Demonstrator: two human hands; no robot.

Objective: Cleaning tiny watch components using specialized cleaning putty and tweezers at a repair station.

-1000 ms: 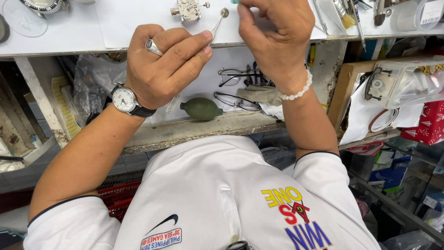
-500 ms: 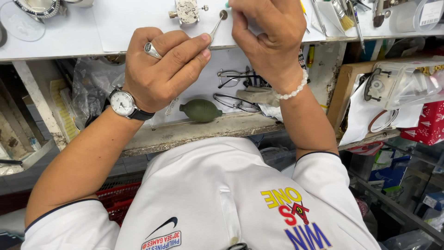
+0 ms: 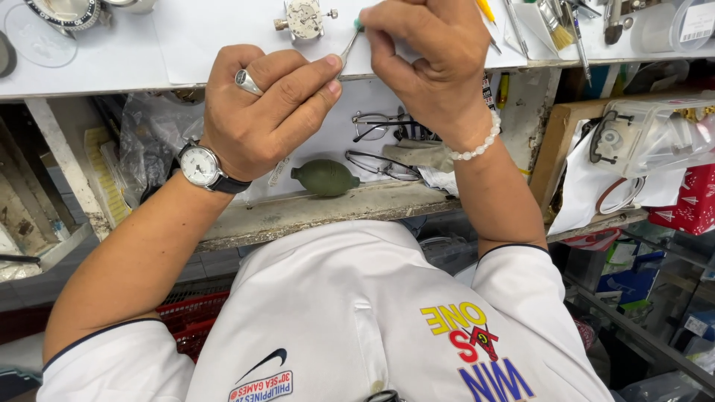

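Change: both hands have crept up the frame toward the worktop (image 3: 112, 67) since a second ago, and the watch movement (image 3: 304, 18) now sits closer to the tool tip.
Left hand (image 3: 272, 104): curled shut, thumb and forefinger pinching the lower end of a thin metal tool (image 3: 348, 46).
Right hand (image 3: 428, 63): closed over the tool's upper end, where a small green tip (image 3: 359, 24) shows.
Tool's place: spanning between both hands, at the worktop's front edge, just beside the movement.
Handling, tool: likely light, stiff, slim and slippery; best held near the tip for control.
Handling, movement: small, likely fragile; take it by its rim or holder, not the face.
Nearby: green rubber blower (image 3: 325, 177) and spectacles (image 3: 380, 123) on the shelf below.
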